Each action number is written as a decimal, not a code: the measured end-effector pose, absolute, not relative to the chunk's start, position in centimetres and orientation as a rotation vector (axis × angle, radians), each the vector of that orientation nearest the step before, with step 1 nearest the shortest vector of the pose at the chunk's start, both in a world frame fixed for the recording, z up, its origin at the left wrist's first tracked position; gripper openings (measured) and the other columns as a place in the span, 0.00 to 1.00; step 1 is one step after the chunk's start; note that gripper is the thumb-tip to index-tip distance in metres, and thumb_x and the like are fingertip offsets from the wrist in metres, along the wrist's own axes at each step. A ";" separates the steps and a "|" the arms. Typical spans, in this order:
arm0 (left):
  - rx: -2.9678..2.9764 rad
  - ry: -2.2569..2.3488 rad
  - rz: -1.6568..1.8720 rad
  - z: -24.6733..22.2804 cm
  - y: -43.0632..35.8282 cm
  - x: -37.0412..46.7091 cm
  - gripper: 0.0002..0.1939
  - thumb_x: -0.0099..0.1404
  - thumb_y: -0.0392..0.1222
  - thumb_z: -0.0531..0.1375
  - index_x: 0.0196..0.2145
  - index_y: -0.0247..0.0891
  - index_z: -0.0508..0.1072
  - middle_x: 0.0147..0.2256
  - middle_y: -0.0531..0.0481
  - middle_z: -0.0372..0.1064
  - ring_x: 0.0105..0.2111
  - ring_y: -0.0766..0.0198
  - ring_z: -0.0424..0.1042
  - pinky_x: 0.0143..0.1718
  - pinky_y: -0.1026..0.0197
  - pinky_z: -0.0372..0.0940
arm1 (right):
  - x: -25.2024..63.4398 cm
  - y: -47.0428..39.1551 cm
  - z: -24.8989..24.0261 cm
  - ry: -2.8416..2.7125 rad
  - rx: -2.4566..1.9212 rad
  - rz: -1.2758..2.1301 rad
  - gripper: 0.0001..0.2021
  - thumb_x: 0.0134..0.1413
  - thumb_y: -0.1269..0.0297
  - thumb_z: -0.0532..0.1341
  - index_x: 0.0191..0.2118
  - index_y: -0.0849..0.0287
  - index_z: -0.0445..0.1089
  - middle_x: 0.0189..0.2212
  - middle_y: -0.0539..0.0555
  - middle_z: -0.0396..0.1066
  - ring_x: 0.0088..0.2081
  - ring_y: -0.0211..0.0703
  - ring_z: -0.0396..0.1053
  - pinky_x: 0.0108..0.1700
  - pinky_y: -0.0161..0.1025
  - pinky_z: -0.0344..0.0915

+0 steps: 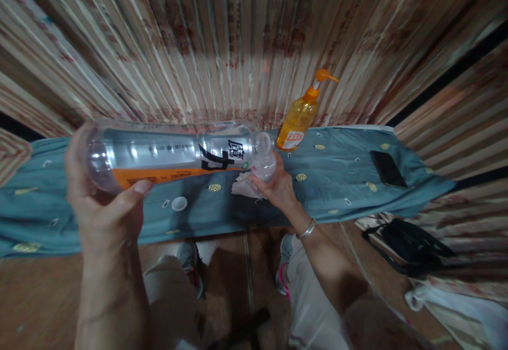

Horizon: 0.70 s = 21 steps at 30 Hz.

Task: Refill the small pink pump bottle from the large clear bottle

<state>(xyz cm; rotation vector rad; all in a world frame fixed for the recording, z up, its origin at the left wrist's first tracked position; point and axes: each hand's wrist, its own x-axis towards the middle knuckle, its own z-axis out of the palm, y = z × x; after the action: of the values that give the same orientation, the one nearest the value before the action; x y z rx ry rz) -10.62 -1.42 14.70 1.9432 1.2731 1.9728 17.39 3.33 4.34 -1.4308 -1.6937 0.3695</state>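
Note:
My left hand (107,202) is wrapped round the base end of a large plastic bottle (170,149) with a silver and orange label. The bottle lies nearly level above the cloth, its neck pointing right. Against its mouth, my right hand (278,183) closes on a small clear container (265,164); its exact kind is hard to make out. A crumpled white tissue (244,186) is just below that hand, and I cannot tell whether it is held. On the cloth below the bottle rests a round white cap (179,203).
A yellow pump bottle (297,122) with an orange top stands behind my right hand on the blue-green patterned cloth (325,175). Toward the right end lies a black phone (389,168). A dark bag (413,244) is on the floor at right. Ribbed curtains (238,48) rise behind.

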 end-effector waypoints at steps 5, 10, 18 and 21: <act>1.846 1.127 1.968 14.5 -1.3 -11.0 0.47 0.37 0.60 0.71 0.57 0.58 0.66 0.57 0.54 0.62 0.65 0.41 0.53 0.66 0.30 0.41 | 17.4 3.4 4.4 -1.702 -1.420 0.361 0.46 0.46 0.44 0.67 0.64 0.64 0.51 0.56 0.67 0.68 0.55 0.59 0.70 0.53 0.50 0.70; 1.819 1.117 2.009 14.5 -1.2 -10.7 0.46 0.36 0.57 0.72 0.56 0.57 0.67 0.57 0.53 0.64 0.64 0.41 0.56 0.66 0.30 0.43 | 17.4 3.3 4.5 -1.707 -1.433 0.378 0.46 0.46 0.43 0.66 0.64 0.64 0.51 0.57 0.67 0.68 0.55 0.59 0.70 0.54 0.51 0.70; 1.813 1.142 1.989 14.8 -1.4 -10.8 0.46 0.36 0.56 0.72 0.55 0.58 0.68 0.57 0.53 0.65 0.64 0.41 0.55 0.66 0.30 0.43 | 17.4 3.3 4.6 -1.675 -1.435 0.404 0.46 0.44 0.43 0.67 0.64 0.62 0.52 0.56 0.66 0.69 0.54 0.59 0.71 0.53 0.52 0.70; 1.820 1.154 1.989 14.7 -1.4 -11.0 0.46 0.36 0.55 0.73 0.55 0.58 0.68 0.57 0.53 0.64 0.64 0.41 0.55 0.67 0.30 0.42 | 17.4 3.3 4.6 -1.684 -1.437 0.400 0.45 0.44 0.43 0.67 0.64 0.63 0.53 0.56 0.66 0.69 0.54 0.59 0.71 0.52 0.52 0.71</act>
<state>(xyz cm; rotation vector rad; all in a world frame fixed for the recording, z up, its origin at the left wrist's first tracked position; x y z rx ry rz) -10.95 -1.41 14.68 1.8200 1.1541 1.9889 17.42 3.31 4.56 -1.4374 -1.6843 0.4001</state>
